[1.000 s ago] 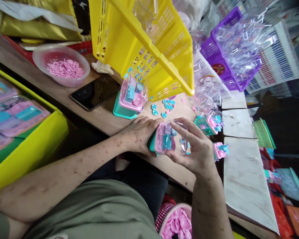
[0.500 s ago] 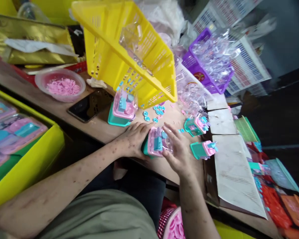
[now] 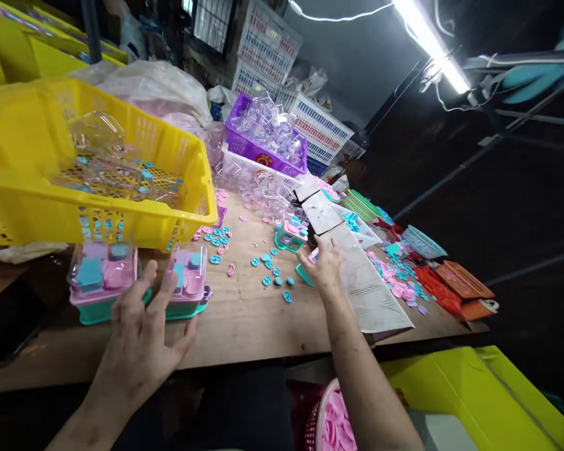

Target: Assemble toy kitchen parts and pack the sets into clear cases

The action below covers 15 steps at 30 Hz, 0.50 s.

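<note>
My left hand (image 3: 143, 332) is at the table's left front with fingers spread. Its fingertips are beside a toy set (image 3: 188, 279) with a teal base, pink top and clear cover; whether they touch it I cannot tell. Left of that stands a second covered toy set (image 3: 104, 275). My right hand (image 3: 325, 266) reaches over an uncovered teal and pink toy set (image 3: 304, 274), fingers apart, and hides part of it. Just behind is another uncovered toy set (image 3: 291, 235). Small blue wheel-like pieces (image 3: 267, 263) lie between the hands.
A yellow basket (image 3: 169, 219) with clear covers stands at the back left. Behind the table's middle, a purple basket (image 3: 267, 156) is heaped with clear covers. White cardboard (image 3: 357, 275) borders the right side. A dark phone (image 3: 14, 313) lies far left.
The view has swung up and to the right. My left hand has come off the covered toy set, which now stands beside the other. My right hand has moved right to an uncovered set.
</note>
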Tool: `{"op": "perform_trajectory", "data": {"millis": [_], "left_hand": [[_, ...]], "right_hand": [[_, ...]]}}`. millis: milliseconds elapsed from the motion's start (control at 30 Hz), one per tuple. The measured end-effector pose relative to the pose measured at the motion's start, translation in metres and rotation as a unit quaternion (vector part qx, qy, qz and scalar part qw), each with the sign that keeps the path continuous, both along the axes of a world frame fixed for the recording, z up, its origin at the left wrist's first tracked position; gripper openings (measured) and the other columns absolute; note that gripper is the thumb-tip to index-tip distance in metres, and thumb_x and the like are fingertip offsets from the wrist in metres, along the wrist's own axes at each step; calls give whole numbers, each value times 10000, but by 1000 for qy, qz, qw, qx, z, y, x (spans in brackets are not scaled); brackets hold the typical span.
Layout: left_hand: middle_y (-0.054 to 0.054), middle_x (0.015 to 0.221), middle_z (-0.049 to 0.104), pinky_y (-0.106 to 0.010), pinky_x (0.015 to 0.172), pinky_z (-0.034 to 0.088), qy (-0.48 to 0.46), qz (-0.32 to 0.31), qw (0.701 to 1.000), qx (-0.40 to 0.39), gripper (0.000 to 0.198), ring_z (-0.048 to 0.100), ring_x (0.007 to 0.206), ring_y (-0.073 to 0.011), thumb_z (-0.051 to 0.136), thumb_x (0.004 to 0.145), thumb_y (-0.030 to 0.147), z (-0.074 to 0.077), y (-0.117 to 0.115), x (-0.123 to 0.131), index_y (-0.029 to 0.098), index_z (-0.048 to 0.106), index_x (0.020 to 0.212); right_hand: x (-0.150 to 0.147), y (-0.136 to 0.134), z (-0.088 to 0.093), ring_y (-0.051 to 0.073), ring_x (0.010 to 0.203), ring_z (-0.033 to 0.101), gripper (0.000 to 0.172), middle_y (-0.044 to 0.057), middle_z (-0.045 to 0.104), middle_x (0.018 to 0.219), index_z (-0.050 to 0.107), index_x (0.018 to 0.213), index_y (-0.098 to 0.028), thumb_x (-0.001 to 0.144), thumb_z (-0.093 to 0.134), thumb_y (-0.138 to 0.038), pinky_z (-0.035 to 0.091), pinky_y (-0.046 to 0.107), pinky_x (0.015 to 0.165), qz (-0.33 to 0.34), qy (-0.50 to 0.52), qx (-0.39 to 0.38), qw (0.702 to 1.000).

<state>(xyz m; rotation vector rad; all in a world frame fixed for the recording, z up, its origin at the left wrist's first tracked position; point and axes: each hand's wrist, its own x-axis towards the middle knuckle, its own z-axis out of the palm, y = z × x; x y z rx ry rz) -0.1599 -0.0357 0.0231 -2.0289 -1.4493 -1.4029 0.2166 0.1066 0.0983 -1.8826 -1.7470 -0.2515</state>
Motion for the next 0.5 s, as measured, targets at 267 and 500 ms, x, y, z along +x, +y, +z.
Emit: {"op": "perform_trajectory", "data": {"millis": [267,500], "left_hand": [[-120,1407,710,-370,1332,460,-29,-241,970,32,484,620,1439,-208,653,936,-9,44,-34,51,183,604,1378],[-292,1783,379,-724,1258,529,-133,-216,947,-196,1434,442,1641,-499,992,733,325,-19,-2,91,204,56,1812]], "right_hand": [[37,-34,1,414,1392,644,502,191,620,1500,679,1386,-247,971,723,-526,603,616,1140,90,47,21,995],[-52,-120,35,294,1535,613,809,49,482,1772,446,1715,-496,1034,849,-327,606,425,1209,438,-24,-181,880]]}}
